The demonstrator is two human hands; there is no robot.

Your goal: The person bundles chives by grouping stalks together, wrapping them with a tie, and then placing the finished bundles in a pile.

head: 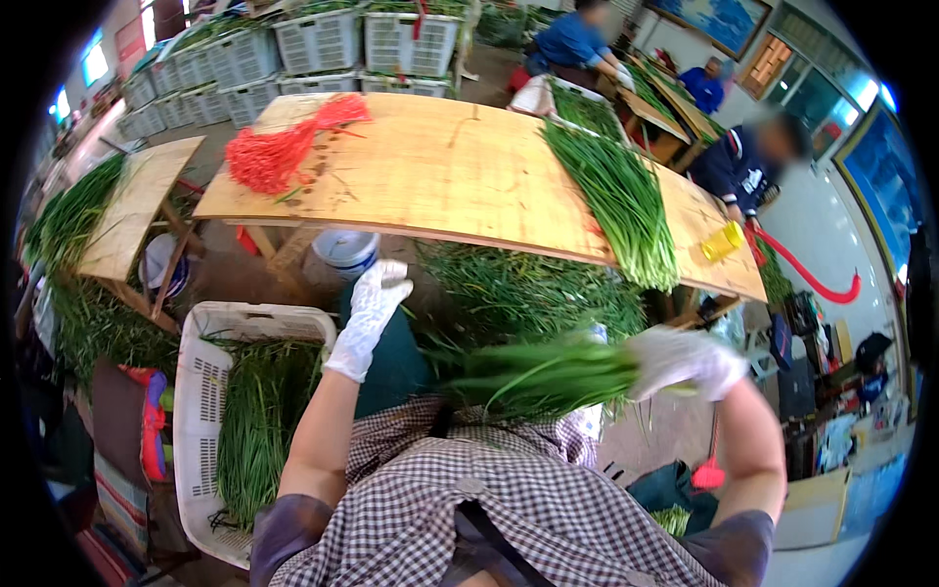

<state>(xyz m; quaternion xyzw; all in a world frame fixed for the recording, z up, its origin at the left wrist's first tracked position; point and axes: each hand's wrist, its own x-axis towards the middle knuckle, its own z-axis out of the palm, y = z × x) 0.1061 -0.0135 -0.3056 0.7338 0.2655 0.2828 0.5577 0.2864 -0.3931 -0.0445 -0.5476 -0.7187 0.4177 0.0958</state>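
Observation:
My right hand [686,363], in a white glove and blurred by motion, is closed around one end of a bunch of long green leaf stalks [550,374], whose tips point left over my lap. My left hand [381,290], also gloved in white, is raised at the wooden table's near edge, fingers curled and apart, holding nothing. On the wooden table [440,169] lie a heap of red ties [275,154] at the left and a larger bunch of green stalks [616,198] at the right. A yellow container [722,242] lies near the right end.
A white plastic basket [192,440] with greens stands at my left. Loose greens [528,293] cover the floor beneath the table, beside a white bucket [346,249]. Filled crates [319,44] are stacked behind. A person [741,165] stands at the table's right end; others are farther back.

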